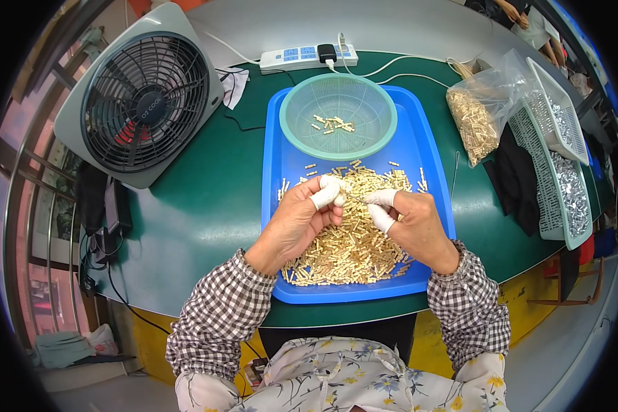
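Head view: brass pieces heaped in a blue tray, beneath left hand and right hand.
Covered fingertips face each other closely, equally near the heap; whether either pinches a piece cannot be told. Long axes lie mixed.

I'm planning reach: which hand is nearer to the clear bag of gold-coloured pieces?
Right. The right hand is over the blue tray, to the lower left of the clear bag; the left hand is farther left, over the same tray.
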Demonstrator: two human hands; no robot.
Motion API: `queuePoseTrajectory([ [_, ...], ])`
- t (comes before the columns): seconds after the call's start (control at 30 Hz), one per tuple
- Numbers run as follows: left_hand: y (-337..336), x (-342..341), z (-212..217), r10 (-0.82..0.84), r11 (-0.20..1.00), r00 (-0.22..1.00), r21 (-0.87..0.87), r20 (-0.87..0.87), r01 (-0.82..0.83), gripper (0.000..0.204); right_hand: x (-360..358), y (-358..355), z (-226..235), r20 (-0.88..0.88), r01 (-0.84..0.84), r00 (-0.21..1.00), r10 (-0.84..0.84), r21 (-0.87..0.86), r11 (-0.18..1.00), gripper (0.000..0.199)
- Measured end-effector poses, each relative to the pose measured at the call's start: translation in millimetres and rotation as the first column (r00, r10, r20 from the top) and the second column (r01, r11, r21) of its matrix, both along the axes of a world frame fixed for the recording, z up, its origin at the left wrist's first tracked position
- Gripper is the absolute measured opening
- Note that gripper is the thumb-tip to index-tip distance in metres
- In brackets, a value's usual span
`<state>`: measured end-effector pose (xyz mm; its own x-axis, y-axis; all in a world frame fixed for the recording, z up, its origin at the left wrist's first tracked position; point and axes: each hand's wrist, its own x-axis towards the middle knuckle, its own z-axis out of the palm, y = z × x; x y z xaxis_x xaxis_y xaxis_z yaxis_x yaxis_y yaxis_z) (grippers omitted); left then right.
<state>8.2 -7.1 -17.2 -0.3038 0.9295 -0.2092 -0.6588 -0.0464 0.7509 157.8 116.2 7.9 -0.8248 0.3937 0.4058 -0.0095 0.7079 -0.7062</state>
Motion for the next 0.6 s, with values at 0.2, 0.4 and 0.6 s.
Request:
queuePoseTrajectory([
  [0.2,1.9,6.7,5.5,0.143,0.988,0.889,0.019,-0.436,-0.15,0.012,-1.0,0.9,-9.5,-0.039,0.025,0.999,-0.015,0.259,0.965,0.014],
  [0.4,2.1,15.1,12.8,0.148,0.988,0.886,0.02,-0.439,-0.156,0.012,-0.8,-3.5,-9.4,-0.056,0.003,0.998,0.015,0.316,0.949,0.014],
  [0.6,2.6,16.3,12.6,0.121,0.993,0.919,0.052,-0.374,-0.11,0.013,0.4,-7.1,11.1,0.108,-0.039,0.991,0.076,-0.311,0.95,0.016],
])
